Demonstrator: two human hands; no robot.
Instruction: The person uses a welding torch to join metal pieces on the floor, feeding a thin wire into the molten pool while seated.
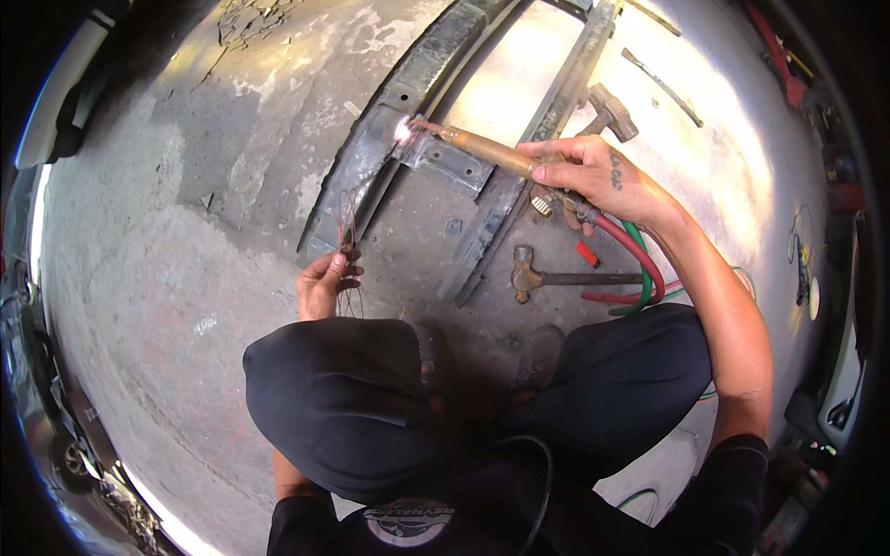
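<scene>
While the torch (491,148) is gripped in the right hand (601,181), it is aimed leftward at the metal beam (375,139)
Thin wires (345,218) pinched by left hand (324,283), nearer the metal beam, which is angled forward-right

Brass-brown torch (491,151), red hose (614,232), green hose (646,289), black trousers (334,398)

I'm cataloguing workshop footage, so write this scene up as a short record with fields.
Right hand: gripping a brass-coloured torch
Torch tip: at a bright glowing spot on a dark metal beam
Left hand: pinching thin bent wires
Hoses: red hose and green hose, curving near the right hand
Hammers: sledgehammer beyond the right hand; ball-peen hammer nearer the knees
Ground: worn concrete floor
</scene>
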